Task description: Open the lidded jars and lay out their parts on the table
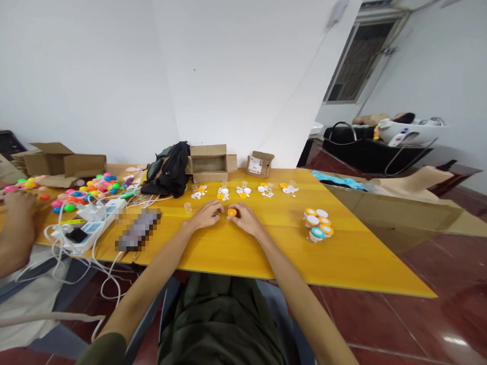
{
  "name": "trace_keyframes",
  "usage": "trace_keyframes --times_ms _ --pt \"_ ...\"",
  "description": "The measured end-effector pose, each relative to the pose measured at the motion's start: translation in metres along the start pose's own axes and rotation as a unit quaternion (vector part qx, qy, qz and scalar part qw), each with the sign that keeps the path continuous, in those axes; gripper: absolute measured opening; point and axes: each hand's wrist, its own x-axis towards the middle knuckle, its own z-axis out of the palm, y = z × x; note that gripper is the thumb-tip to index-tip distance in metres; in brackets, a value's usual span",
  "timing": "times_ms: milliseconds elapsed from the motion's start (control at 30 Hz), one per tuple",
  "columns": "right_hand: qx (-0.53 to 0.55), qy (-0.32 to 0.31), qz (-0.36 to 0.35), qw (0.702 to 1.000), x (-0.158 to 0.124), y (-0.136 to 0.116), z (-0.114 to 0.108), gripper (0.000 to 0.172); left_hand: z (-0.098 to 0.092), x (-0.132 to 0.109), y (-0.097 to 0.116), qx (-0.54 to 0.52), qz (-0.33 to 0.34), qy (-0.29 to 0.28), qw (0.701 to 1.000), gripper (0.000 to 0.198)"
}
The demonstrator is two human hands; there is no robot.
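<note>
Over the middle of the yellow table, my right hand [246, 219] grips a small round orange lid [232, 213] between thumb and fingers. Close by on its left, my left hand [207, 215] has its fingers curled and closed; whatever may be in them is too small to make out. A clear plastic cup [187, 207] stands just left of my left hand. Beyond both hands lies a row of small piles with orange and white round parts [242, 191], dice-like pieces and clear cups. To the right is a group of clear jars with orange and teal lids [317, 233].
A phone-like blurred object [139, 230], a power strip [93, 225] and white cables lie left. Colourful balls [102, 185] are near another person's arm [17, 228]. A black bag [167, 170] and cardboard boxes [208, 176] stand along the wall.
</note>
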Motion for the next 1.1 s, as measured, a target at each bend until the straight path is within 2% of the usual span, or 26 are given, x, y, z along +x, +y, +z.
trace_keyframes --times_ms 133,300,400,633,800,1100 --pt "0.058 0.019 0.017 0.998 0.003 0.005 0.002 0.024 -0.001 0.000 0.000 -0.030 -0.005 0.012 0.999 0.029" --pt "0.134 0.005 0.074 0.988 0.006 0.011 0.006 0.034 0.000 -0.001 0.008 -0.104 -0.015 0.042 0.994 0.026" --pt "0.168 -0.001 0.068 0.983 0.006 0.012 0.007 0.036 0.004 0.001 0.013 -0.139 -0.014 0.048 0.989 0.027" --pt "0.175 -0.002 0.034 0.984 0.004 0.006 0.010 0.037 0.011 0.003 0.015 -0.141 0.013 0.060 0.988 0.031" --pt "0.165 0.002 0.042 0.985 0.004 0.004 0.009 0.043 0.011 0.004 0.013 -0.152 0.003 0.067 0.986 0.026" --pt "0.172 -0.009 0.052 0.984 0.002 0.002 0.008 0.035 0.013 0.003 0.013 -0.155 -0.021 0.054 0.986 0.025"
